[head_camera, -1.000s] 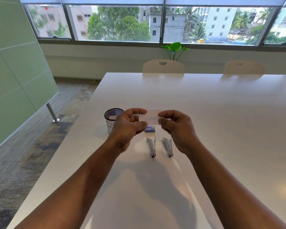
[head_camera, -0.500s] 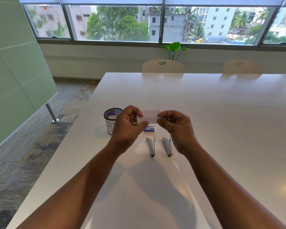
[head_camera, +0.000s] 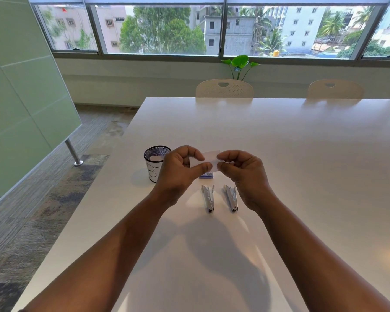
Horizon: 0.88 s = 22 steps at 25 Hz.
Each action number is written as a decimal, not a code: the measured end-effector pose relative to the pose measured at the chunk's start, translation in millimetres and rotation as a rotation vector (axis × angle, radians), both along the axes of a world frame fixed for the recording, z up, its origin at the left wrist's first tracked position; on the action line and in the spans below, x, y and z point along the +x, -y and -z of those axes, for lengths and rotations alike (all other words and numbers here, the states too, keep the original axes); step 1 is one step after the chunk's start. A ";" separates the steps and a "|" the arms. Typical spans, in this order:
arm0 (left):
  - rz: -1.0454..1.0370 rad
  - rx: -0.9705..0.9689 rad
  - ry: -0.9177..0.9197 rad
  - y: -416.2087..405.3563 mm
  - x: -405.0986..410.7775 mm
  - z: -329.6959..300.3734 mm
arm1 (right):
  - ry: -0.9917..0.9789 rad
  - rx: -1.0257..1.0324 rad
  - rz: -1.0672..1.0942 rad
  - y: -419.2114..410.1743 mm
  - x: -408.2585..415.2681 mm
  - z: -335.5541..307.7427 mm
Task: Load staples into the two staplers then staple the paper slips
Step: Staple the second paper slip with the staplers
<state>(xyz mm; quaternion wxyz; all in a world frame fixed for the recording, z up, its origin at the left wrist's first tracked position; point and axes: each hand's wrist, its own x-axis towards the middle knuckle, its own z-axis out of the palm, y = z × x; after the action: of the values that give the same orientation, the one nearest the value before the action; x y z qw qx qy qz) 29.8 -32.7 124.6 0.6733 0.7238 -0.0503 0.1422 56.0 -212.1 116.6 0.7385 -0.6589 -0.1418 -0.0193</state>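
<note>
Paper slip (head_camera: 208, 159): small, white, rectangular, held level in the air above the table (head_camera: 279, 143), just over the blue staple box (head_camera: 206, 175) and beyond the two staplers. Pinched at its left end between the thumb and curled fingers of the left hand (head_camera: 178, 174), and at its right end between the thumb and fingertips of the right hand (head_camera: 245, 174); nothing else in either hand. Looked thin and limp, apt to sag under a one-ended hold. Could not tell whether one slip or several stacked together. Left untouched on the table, side by side and nearer the body: left stapler (head_camera: 208, 197) and right stapler (head_camera: 231, 197), both closed; could not tell whether loaded. Noted a mesh cup (head_camera: 154, 163) just left of the left hand, with something pale inside, perhaps more slips. Judged as the lead-in to stapling: squaring up or checking the slip. Called next for freeing one hand, keeping the slip in the other, lifting a stapler and feeding an edge into its mouth. If the staplers were unloaded, called first for setting the slip down and opening the box.
</note>
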 end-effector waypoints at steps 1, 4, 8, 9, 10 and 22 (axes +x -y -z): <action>0.021 -0.041 -0.051 -0.7 0.2 -1.1 | -0.008 -0.004 -0.002 0.1 0.0 0.1; 0.079 -0.229 -0.253 -2.2 2.0 -4.2 | -0.034 -0.033 0.001 -0.5 -0.8 0.1; 0.033 -0.450 -0.456 -3.6 6.6 -5.8 | -0.095 -0.039 0.006 -2.7 -1.3 -0.5; 0.023 -0.475 -0.481 -4.0 7.4 -5.9 | -0.108 -0.035 0.006 -3.0 -1.5 -0.9; 0.020 -0.487 -0.495 -4.0 7.9 -5.7 | -0.119 -0.028 0.003 -3.4 -1.9 -1.1; 0.070 -0.406 -0.500 -8.9 9.1 -3.8 | -0.183 0.010 -0.015 -6.4 -0.8 -1.1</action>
<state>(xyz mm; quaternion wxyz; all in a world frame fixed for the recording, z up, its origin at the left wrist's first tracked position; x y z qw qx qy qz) 38.9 -23.9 128.4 0.7998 0.5852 0.1213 -0.0560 55.2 -205.8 117.8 0.7517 -0.6532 -0.0786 0.0456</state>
